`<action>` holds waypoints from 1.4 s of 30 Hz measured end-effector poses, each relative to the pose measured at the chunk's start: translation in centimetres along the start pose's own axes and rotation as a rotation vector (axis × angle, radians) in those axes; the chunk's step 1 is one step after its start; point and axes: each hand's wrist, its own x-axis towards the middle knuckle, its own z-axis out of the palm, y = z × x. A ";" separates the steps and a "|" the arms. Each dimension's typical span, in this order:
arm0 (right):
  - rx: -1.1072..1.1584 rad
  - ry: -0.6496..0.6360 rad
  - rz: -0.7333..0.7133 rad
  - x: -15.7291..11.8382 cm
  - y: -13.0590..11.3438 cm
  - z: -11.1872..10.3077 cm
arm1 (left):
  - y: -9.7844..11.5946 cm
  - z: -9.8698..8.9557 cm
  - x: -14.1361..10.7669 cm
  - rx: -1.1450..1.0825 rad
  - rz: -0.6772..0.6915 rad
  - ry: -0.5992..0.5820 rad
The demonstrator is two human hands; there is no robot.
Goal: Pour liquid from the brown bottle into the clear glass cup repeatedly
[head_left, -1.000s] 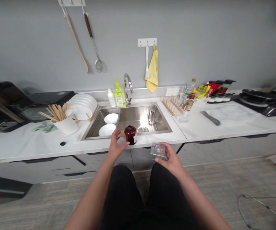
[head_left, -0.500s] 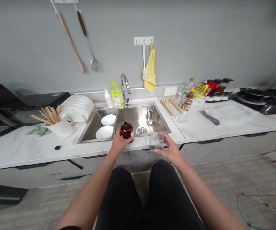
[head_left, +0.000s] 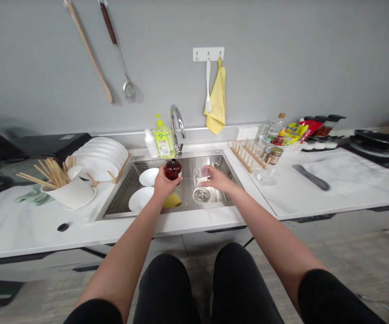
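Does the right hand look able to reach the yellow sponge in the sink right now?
Probably not yet: the right hand is full with a clear glass, and the left hand, gripping a dark red jar, sits over the yellow sponge.

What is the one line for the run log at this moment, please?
left hand: holds dark red bottle | right hand: holds clear glass cup | below: stainless steel sink, yellow sponge, white plate

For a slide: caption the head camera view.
Over a stainless steel sink, the left hand holds a dark red bottle, the right hand a clear glass.
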 end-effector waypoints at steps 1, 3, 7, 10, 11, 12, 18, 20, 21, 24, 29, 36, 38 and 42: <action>-0.006 0.002 0.016 1.0 1.0 0.4 | -0.7 0.3 0.4 0.010 -0.007 0.013; -0.008 0.021 0.056 2.4 3.0 1.2 | -1.8 0.8 0.9 0.033 -0.018 0.011; -0.074 0.051 0.110 3.3 6.0 2.1 | -3.2 1.2 1.1 0.080 0.024 -0.092; -0.112 0.026 0.096 3.3 6.8 2.0 | -3.9 1.4 1.1 0.144 0.077 -0.165; -0.106 0.016 0.090 3.3 6.9 1.9 | -4.0 1.5 1.1 0.164 0.086 -0.180; -0.097 0.007 0.085 3.3 7.0 1.8 | -4.2 1.5 1.1 0.178 0.090 -0.188; -0.051 -0.006 0.061 3.5 7.8 1.8 | -4.2 1.3 1.1 0.201 0.109 -0.198; -0.027 -0.003 0.051 3.5 7.9 1.8 | -4.0 1.3 1.1 0.211 0.134 -0.215; -0.025 -0.003 0.047 3.4 7.9 1.8 | -4.0 1.3 1.0 0.214 0.144 -0.222; -0.065 0.013 0.032 3.4 7.5 1.5 | -3.9 1.4 1.0 0.228 0.169 -0.242; -0.101 0.026 0.028 3.4 7.1 1.3 | -4.3 1.6 1.1 0.252 0.218 -0.279; -0.128 0.023 0.058 3.6 7.3 1.3 | -4.9 1.7 1.3 0.323 0.254 -0.299; -0.134 0.012 0.055 3.5 7.3 1.3 | -4.9 1.7 1.3 0.358 0.265 -0.306; -0.148 -0.001 0.053 3.5 7.3 1.3 | -4.6 1.6 1.3 0.426 0.286 -0.331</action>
